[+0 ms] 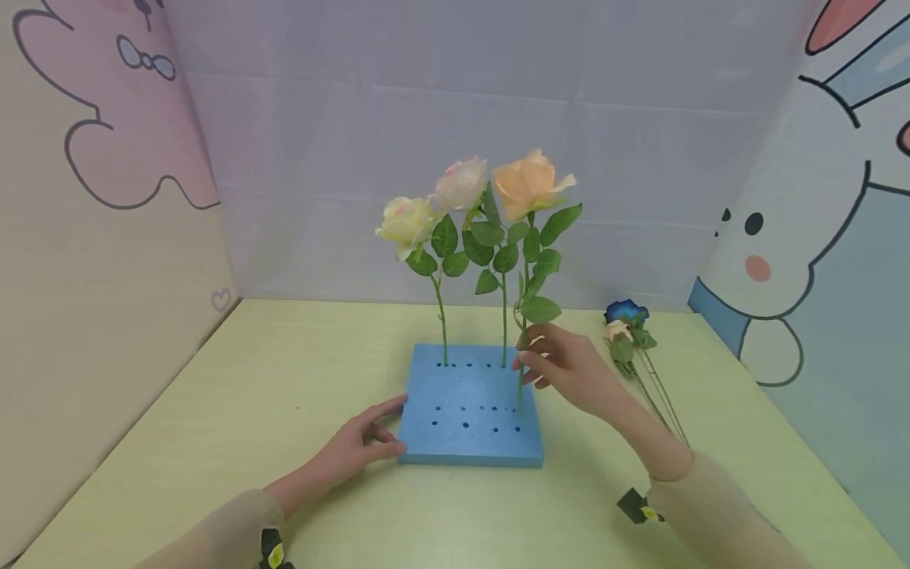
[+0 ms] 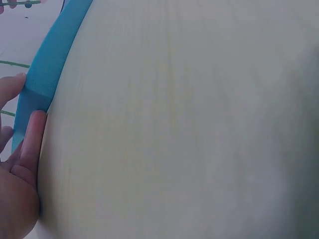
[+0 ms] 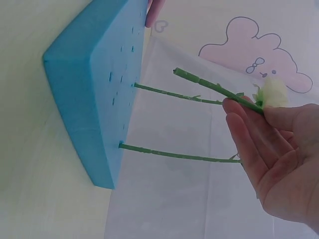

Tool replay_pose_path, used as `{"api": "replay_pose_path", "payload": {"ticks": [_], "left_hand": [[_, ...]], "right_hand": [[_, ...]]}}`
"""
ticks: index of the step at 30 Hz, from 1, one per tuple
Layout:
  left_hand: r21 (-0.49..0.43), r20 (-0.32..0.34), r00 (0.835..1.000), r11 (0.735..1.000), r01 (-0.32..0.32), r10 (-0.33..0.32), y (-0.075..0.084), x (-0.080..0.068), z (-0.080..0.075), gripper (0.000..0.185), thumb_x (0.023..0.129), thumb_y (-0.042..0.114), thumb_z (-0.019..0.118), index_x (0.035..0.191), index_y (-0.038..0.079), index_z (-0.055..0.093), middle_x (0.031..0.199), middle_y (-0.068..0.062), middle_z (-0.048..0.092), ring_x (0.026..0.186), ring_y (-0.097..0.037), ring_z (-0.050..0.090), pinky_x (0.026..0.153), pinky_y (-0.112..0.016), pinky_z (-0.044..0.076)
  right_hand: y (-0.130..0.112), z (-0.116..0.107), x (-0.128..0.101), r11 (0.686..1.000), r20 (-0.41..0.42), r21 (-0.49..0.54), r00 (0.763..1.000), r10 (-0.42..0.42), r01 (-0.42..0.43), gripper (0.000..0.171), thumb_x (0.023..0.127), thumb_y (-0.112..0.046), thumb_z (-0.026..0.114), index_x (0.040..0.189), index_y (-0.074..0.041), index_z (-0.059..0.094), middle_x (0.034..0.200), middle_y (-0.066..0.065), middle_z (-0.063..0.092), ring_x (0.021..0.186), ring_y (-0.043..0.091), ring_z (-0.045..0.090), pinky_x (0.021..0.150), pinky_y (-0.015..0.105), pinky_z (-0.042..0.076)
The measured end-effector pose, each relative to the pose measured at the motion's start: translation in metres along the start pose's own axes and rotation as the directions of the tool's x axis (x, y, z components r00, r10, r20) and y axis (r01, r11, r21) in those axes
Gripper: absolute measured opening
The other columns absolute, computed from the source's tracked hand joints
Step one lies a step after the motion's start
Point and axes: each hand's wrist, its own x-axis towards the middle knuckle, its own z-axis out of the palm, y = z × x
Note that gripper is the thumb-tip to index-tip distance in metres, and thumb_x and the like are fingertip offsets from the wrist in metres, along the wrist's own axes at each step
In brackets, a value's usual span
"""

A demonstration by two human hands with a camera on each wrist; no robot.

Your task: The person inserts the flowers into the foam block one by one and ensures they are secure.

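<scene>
Two roses, cream (image 1: 405, 221) and pink (image 1: 460, 183), stand upright in the rear holes of the blue foam block (image 1: 469, 415). An orange rose (image 1: 529, 183) is pinched by its stem between thumb and fingers (image 3: 244, 132) of the right hand (image 1: 569, 367), its cut end held clear of the foam, as the right wrist view shows. The block is steadied on the desk (image 1: 213, 411) by the left hand (image 1: 355, 446), whose straight fingers press its near-left corner.

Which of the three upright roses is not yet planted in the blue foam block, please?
The orange rose: the right hand pinches its stem, bare end clear of the foam block. The other two stand planted.
</scene>
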Motion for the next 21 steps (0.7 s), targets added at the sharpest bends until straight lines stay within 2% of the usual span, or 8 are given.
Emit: {"api": "replay_pose_path", "payload": {"ticks": [4,12,17,21], "left_hand": [[-0.004,-0.001,1.0,1.0,0.002,-0.002,0.001,0.0,0.0,0.075,0.088,0.03,0.074,0.153,0.023,0.037,0.157,-0.012,0.039,0.097,-0.016,0.061,0.072,-0.023,0.045],[-0.013,0.0,1.0,1.0,-0.005,0.005,0.0,-0.001,0.0,0.075,0.088,0.029,0.074,0.153,0.023,0.037,0.157,-0.012,0.039,0.096,-0.015,0.061,0.072,-0.023,0.045],[-0.015,0.002,1.0,1.0,-0.011,0.011,-0.001,-0.001,-0.001,0.075,0.089,0.029,0.074,0.153,0.023,0.037,0.157,-0.012,0.039,0.096,-0.014,0.061,0.071,-0.023,0.045],[-0.015,0.0,1.0,1.0,-0.007,0.007,0.0,0.0,0.0,0.075,0.088,0.029,0.074,0.153,0.023,0.037,0.157,-0.012,0.039,0.096,-0.015,0.061,0.07,-0.023,0.044]], "right_hand": [[-0.003,0.01,0.007,0.999,-0.007,-0.002,0.999,-0.035,0.035,0.018,0.101,-0.015,0.057,0.112,-0.001,0.056,0.098,0.018,0.075,0.075,0.011,0.072,0.066,0.029,0.059],[-0.011,0.03,0.02,0.997,0.006,0.02,0.997,-0.076,0.076,0.013,0.101,-0.015,0.057,0.109,-0.006,0.058,0.098,0.013,0.075,0.078,0.019,0.074,0.066,0.031,0.059],[-0.014,0.041,0.027,0.993,-0.011,0.025,0.993,-0.116,0.116,0.009,0.1,-0.014,0.057,0.105,-0.006,0.06,0.098,0.013,0.075,0.077,0.014,0.073,0.064,0.031,0.059],[-0.016,0.049,0.032,0.991,-0.028,0.006,0.991,-0.131,0.131,0.007,0.1,-0.014,0.057,0.102,-0.008,0.062,0.098,0.011,0.075,0.079,0.014,0.073,0.064,0.031,0.059]]}}
